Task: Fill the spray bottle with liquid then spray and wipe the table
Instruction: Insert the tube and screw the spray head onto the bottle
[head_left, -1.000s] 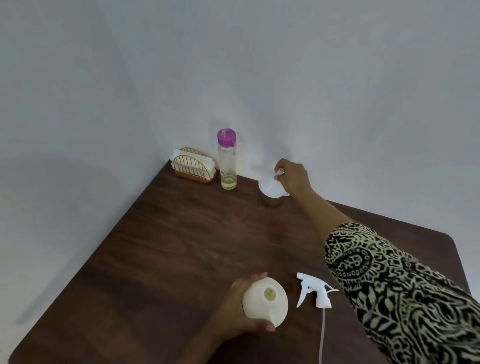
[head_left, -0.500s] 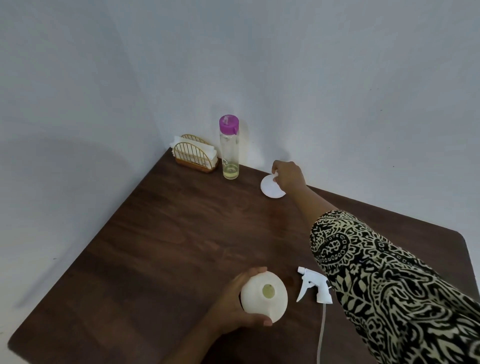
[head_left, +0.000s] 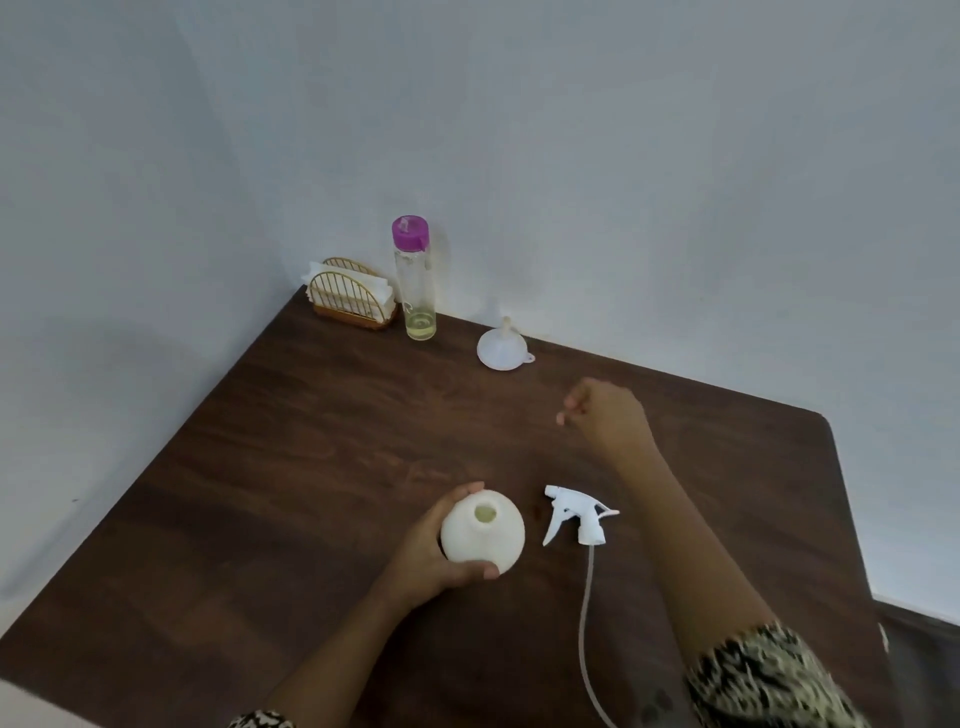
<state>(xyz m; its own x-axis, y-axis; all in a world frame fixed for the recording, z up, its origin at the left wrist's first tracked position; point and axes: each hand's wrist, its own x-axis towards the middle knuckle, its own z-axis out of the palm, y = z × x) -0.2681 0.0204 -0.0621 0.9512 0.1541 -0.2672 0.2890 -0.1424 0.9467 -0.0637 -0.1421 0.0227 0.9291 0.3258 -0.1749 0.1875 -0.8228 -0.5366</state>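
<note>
My left hand (head_left: 427, 551) grips the white spray bottle body (head_left: 483, 535), which stands upright and uncapped near the table's front; yellowish liquid shows through its neck. Just right of it lies the white trigger sprayer head (head_left: 576, 517) with its thin tube trailing toward me. My right hand (head_left: 605, 415) hovers over the table's middle with fingers loosely curled and nothing in them. A white funnel (head_left: 501, 349) sits mouth-down by the wall. The clear bottle with a purple cap (head_left: 414, 280) stands at the back, a little yellowish liquid at its bottom.
A gold wire holder with white napkins (head_left: 350, 299) stands in the back left corner beside the clear bottle. The dark wooden table (head_left: 291, 467) meets grey walls at the back and left; its right edge drops off near the corner.
My right hand set the funnel down mouth-down by the wall, let go of it and drew back toward the middle of the table. My left hand stayed on the spray bottle.
</note>
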